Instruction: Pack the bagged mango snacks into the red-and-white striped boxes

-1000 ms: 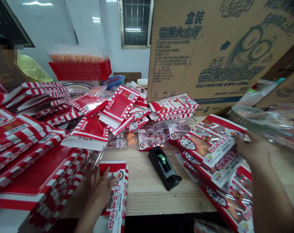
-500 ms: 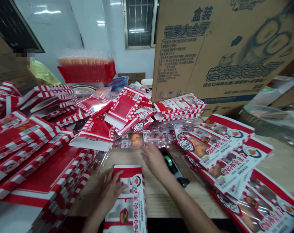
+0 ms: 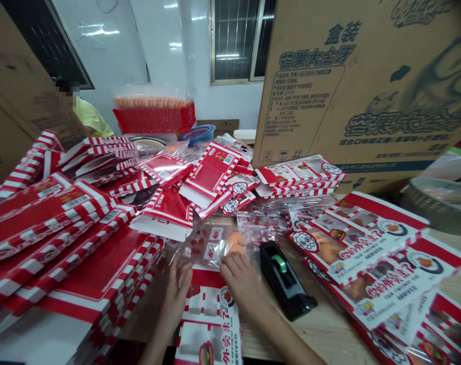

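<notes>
Head view: right hand, palm-down, grips pouch.

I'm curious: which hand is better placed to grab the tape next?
Probably the right hand: the tape sits beside it; the left hand is on the other side of the box.

Red with red-and-white striped edges on stacked cartons, lower left; red and white on the windowed box, bottom centre; orange on the bagged piece, centre. Black on the tape dispenser, green on its roll. Brown with blue print on the big carton, upper right; yellow on a person's top, upper left.
</notes>
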A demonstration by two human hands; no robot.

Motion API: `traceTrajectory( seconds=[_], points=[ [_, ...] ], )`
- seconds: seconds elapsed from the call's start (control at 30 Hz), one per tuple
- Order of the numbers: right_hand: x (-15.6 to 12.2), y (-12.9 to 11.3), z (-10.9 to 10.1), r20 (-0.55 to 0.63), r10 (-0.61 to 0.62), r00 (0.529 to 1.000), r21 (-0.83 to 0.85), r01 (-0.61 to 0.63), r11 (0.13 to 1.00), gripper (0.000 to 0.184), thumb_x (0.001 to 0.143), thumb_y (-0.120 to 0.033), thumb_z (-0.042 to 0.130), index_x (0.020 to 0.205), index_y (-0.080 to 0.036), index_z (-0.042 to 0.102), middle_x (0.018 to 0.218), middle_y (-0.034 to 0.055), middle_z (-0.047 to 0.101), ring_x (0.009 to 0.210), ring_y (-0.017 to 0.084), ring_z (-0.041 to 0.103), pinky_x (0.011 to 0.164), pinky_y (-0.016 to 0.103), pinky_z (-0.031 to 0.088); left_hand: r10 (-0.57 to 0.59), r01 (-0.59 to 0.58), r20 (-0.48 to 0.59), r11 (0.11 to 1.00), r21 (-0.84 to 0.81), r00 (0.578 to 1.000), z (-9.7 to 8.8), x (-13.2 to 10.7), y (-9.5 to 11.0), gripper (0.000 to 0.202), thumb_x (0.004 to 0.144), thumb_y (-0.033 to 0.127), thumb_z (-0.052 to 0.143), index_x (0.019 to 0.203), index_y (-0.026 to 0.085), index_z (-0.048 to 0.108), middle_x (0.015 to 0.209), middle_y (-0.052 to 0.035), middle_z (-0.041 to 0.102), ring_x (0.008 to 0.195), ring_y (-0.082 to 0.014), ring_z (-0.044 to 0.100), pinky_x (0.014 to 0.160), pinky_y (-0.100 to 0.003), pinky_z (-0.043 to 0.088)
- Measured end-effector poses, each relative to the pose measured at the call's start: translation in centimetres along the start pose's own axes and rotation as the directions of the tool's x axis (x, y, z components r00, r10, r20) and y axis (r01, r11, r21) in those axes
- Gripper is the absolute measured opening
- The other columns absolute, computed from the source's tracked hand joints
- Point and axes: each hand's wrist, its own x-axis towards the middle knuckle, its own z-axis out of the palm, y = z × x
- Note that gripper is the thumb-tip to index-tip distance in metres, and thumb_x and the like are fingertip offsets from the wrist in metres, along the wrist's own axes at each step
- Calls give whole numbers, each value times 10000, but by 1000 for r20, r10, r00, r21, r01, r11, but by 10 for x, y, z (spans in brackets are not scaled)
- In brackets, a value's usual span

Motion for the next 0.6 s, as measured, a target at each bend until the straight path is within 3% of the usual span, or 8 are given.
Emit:
traceTrajectory(
  seconds=[0.17, 0.23, 0.3, 0.37, 0.4, 0.47, 0.53, 0.6],
  points=[
    [-29, -36, -34, -162, -23, 987, 83, 37, 996, 449, 1022, -130, 238, 782, -158, 616, 814, 56, 674, 755, 173, 590, 882, 345, 470, -69, 60, -74, 991, -116, 995, 7, 14, 28, 667, 730, 556, 692, 1251, 177, 520, 1205, -158, 659, 1157, -305, 608, 948, -398, 481],
    [-35, -39, -43, -179, 3, 984, 165, 27, 986, 372, 1017, -165, 319, 800, -173, 621, 898, 55, 687, 846, 178, 619, 943, 344, 455, -43, 32, -61, 987, -160, 997, 8, 15, 42, 620, 691, 561, 719, 1163, 186, 575, 1118, -115, 693, 1069, -284, 647, 898, -373, 502],
    [-38, -31, -52, -159, 108, 981, 260, -64, 963, 196, 980, -237, 462, 952, -187, 649, 1109, 89, 664, 1055, 224, 605, 981, 366, 454, -7, -2, -47, 980, -200, 999, 7, 13, 56, 552, 705, 554, 707, 1116, 201, 599, 1016, -59, 712, 953, -235, 673, 845, -334, 511],
    [-39, -17, -60, -105, 311, 945, 363, -255, 896, 312, 929, -285, 559, 1228, -200, 580, 1321, 128, 561, 1229, 265, 524, 990, 391, 464, 20, -26, -30, 970, -242, 999, 7, 11, 69, 516, 734, 528, 696, 1132, 216, 593, 927, -17, 711, 858, -193, 672, 806, -306, 509],
    [-37, -9, -63, -47, 428, 903, 438, -367, 821, 456, 909, -293, 584, 1347, -203, 494, 1371, 137, 523, 1257, 271, 507, 980, 390, 475, 31, -33, -13, 963, -268, 999, 7, 10, 73, 524, 741, 515, 697, 1159, 221, 582, 895, -3, 707, 829, -183, 669, 796, -301, 508],
    [-32, 6, -69, 172, 573, 801, 610, -544, 577, 606, 854, -304, 644, 1413, -209, 429, 1324, 120, 572, 1186, 266, 568, 932, 366, 502, 52, -40, 28, 944, -327, 998, 10, 9, 77, 568, 746, 503, 701, 1222, 233, 551, 932, -1, 705, 871, -184, 668, 828, -307, 504],
    [-26, 18, -74, 451, 531, 718, 696, -655, 294, 521, 783, -332, 709, 1268, -191, 583, 1099, 70, 693, 990, 251, 652, 826, 324, 531, 61, -36, 55, 923, -384, 997, 14, 9, 73, 600, 750, 507, 703, 1265, 255, 527, 1130, -22, 680, 1061, -198, 632, 943, -317, 464],
    [-22, 27, -80, 594, 442, 673, 701, -702, 127, 319, 754, -380, 726, 993, -170, 699, 850, 22, 716, 800, 216, 663, 714, 283, 528, 37, -7, 62, 904, -427, 997, 18, 9, 62, 608, 764, 551, 671, 1285, 280, 512, 1334, -31, 586, 1245, -208, 531, 1037, -321, 401]
  ],
)
